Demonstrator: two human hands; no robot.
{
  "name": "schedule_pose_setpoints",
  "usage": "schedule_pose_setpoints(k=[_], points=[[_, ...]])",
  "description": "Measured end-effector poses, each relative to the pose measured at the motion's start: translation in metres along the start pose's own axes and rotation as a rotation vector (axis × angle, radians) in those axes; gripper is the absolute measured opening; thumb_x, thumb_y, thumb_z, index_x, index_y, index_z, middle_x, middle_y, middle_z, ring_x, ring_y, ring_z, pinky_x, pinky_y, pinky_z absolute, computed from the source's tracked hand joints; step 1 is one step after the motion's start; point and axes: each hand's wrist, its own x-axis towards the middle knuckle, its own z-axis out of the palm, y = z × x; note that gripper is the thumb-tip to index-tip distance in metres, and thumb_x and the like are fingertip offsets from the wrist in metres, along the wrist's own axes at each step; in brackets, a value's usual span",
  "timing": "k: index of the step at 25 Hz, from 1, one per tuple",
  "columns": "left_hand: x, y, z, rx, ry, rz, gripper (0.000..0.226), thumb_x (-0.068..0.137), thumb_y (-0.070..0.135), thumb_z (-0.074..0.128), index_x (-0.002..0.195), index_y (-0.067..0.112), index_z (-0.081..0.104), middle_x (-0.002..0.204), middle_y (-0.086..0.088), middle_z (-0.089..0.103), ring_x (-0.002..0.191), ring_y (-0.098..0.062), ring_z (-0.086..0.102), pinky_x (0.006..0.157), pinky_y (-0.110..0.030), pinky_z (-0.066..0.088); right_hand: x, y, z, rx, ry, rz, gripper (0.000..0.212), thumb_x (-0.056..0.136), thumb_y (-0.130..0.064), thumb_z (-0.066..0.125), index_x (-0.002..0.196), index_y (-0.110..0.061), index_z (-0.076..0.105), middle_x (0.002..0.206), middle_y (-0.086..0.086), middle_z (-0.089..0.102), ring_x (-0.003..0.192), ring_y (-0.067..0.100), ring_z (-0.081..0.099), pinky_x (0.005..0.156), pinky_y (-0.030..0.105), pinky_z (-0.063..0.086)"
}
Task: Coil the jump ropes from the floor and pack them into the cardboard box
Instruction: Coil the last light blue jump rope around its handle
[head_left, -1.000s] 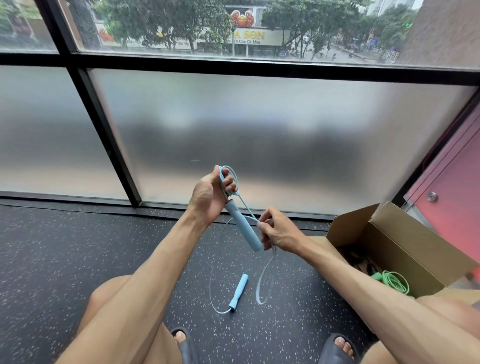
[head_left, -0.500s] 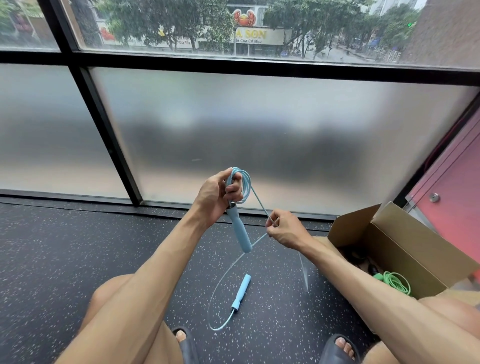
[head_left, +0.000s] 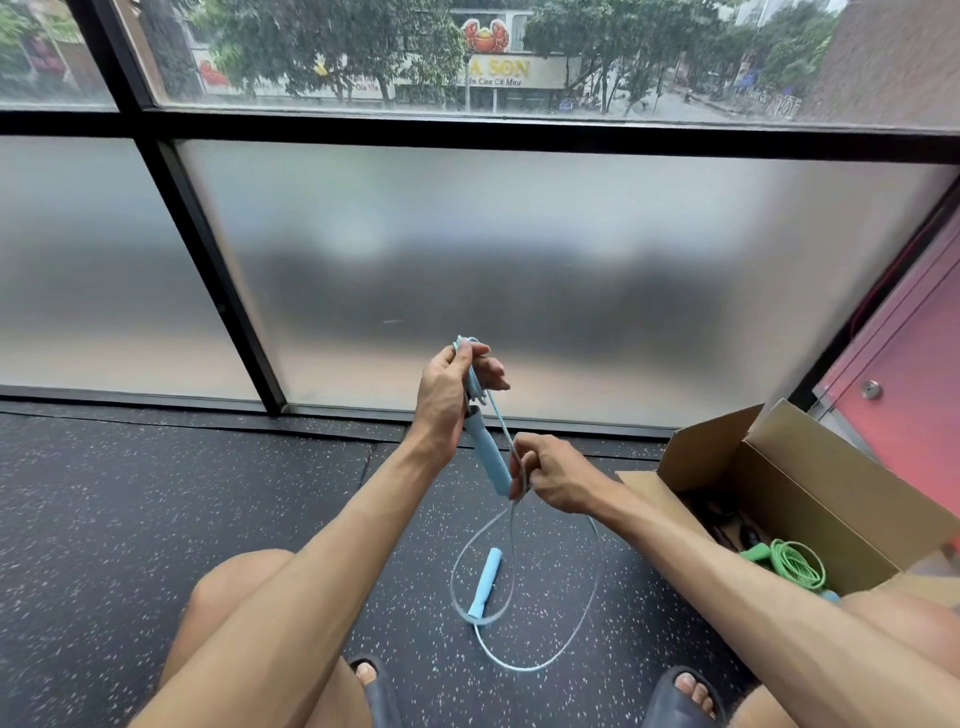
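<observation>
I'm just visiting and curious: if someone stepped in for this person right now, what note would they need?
Left hand: holds one blue handle upright with a few loops of the blue rope.
Right hand: pinches the rope just below, feeding slack.
Other blue handle and loose rope lie on the floor.
Done: green rope coiled in the cardboard box.
Left: finish coiling blue, pack it.

Left grip (head_left: 451, 387) raised, closed; right grip (head_left: 551, 475) lower, pinching.
</observation>
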Motion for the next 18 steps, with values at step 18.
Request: schedule_pose_setpoints(k=[18], points=[[-0.007, -0.031, -0.013, 1.529, -0.364, 0.161, 0.033, 0.101, 0.036, 0.045, 0.082, 0.011, 0.055, 0.075, -0.007, 0.059, 0.072, -0.032, 0.056, 0.063, -0.035, 0.033, -0.007, -0.001, -0.025, 0.663, -0.143, 0.089, 0.032, 0.083, -0.002, 0.038, 0.086, -0.004, 0.07, 0.061, 0.011, 0.054, 0.045, 0.013, 0.04, 0.042, 0.021, 0.029]])
